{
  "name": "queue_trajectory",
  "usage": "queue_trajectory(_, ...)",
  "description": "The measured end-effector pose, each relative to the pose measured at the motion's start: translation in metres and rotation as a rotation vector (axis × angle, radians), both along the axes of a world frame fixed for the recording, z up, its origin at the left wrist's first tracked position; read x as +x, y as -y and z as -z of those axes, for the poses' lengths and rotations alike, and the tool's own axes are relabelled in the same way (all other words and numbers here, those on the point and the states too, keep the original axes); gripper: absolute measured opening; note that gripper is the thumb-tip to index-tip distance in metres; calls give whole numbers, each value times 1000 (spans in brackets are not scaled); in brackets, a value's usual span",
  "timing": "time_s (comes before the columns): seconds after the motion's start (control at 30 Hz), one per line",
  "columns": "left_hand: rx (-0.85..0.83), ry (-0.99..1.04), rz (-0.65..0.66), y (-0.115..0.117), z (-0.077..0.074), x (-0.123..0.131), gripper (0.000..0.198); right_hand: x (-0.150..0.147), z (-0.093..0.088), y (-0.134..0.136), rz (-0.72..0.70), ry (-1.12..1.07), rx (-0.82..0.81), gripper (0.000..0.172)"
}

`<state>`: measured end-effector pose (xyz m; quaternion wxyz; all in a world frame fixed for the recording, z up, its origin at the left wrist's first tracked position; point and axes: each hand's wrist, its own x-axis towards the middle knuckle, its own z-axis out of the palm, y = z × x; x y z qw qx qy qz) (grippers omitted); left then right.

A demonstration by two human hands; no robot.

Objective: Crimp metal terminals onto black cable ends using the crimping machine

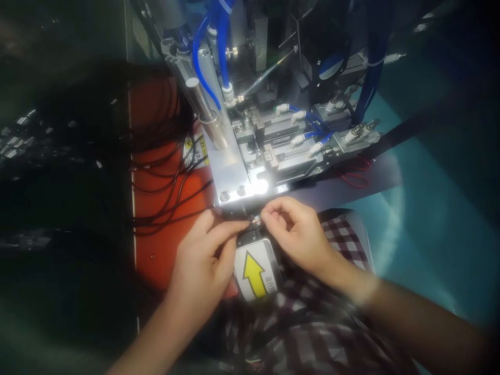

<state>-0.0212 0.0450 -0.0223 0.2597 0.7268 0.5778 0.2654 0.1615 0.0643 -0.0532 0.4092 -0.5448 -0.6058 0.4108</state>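
pinching the right end of a small shiny part (256, 221) between thumb and forefinger of the right hand (297, 229). reaching to its left end with the forefinger of the left hand (205, 247), stretched out straight; cannot tell whether gripping or just touching there. located between both hands, just off the near edge of the silver plate (230, 174), beyond a yellow arrow label (253, 273). showing black cables (146, 224) over the orange base (156, 268) at left, blue tubes (224, 52) at the far side.
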Motion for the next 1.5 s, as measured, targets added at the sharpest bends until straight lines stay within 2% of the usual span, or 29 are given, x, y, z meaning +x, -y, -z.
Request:
queue_trajectory(0.1,-10,14,-8,0,-1,0,25,4,1,1,6,-98,-150,12)
queue_trajectory(0.23,1,5,4,0,0,0,25,6,2,1,-9,-131,-191,10)
queue_trajectory(0.37,2,13,-3,-1,0,1,25,5,4,1,-17,-119,-143,8)
queue_trajectory(0.57,-5,20,-15,0,-2,2,25,5,5,0,-54,-39,22,4)
queue_trajectory(0.77,-3,36,-4,0,-3,3,24,4,0,-1,-78,48,67,7)
queue_trajectory(1.2,-46,40,-22,2,-2,2,26,6,4,2,-111,-81,-189,11)
queue_trajectory(1.5,0,36,3,0,-1,2,24,8,5,2,-90,-114,-201,12)
